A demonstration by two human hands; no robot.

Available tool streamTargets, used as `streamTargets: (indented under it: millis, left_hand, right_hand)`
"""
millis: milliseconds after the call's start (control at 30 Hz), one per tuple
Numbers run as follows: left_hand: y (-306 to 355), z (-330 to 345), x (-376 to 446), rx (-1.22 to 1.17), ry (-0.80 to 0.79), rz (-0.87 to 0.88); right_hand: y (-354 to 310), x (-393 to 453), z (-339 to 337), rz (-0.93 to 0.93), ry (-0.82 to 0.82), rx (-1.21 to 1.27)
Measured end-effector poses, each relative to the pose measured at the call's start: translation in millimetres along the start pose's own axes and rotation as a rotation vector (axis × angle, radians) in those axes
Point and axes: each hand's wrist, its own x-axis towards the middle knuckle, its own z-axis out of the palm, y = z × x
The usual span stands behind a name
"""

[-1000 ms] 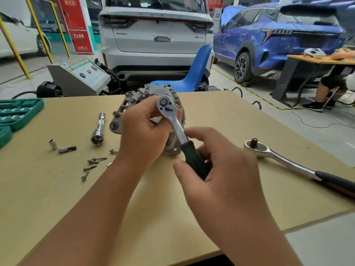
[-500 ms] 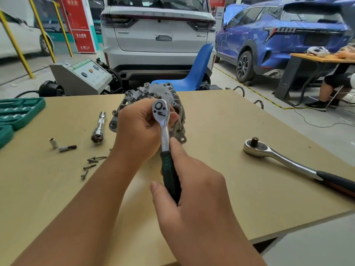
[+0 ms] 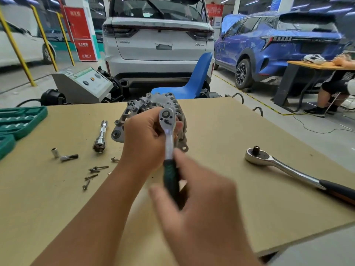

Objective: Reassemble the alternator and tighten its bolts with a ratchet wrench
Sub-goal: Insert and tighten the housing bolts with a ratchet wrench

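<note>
A grey cast alternator (image 3: 153, 104) stands on the brown table (image 3: 221, 131), mostly hidden behind my left hand (image 3: 143, 140), which grips its near side. The head of a small chrome ratchet wrench (image 3: 166, 120) sits on the alternator's face, and its dark green handle points back towards me. My right hand (image 3: 199, 204), blurred by motion, grips that handle. Several loose bolts (image 3: 94, 172) lie on the table left of my left forearm.
A large ratchet wrench (image 3: 269, 160) lies at the right. A long chrome socket (image 3: 100, 138), a small socket (image 3: 54, 152) and a bit adapter (image 3: 69, 157) lie at the left. A green tool case (image 3: 19, 120) sits at the left edge. Cars and a seated person (image 3: 334, 89) are beyond.
My right hand swung the wrench handle from pointing lower right round to straight towards me. The left hand stays on the alternator. The camera has tilted slightly.
</note>
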Motion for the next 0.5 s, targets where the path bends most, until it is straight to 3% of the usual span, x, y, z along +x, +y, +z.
streamTargets:
  millis: [133,300,400,500]
  left_hand:
    - [4.9,-3.8,-3.2,0.006,-0.026,0.063]
    - [5.0,-3.9,-0.4,-0.019,-0.062,0.057]
    - [5.2,2.3,-3.3,0.019,0.036,0.091]
    - [-1.3,4.7,-4.4,0.024,0.070,0.089]
  right_hand:
    - [3.6,3.6,-2.4,0.040,0.033,0.031]
    - [19.8,54.0,-51.4,0.057,0.279,-0.148]
    - [10.6,38.9,-37.9,0.042,0.165,-0.263]
    - [-12.5,7.0,-6.7,0.048,-0.194,-0.275]
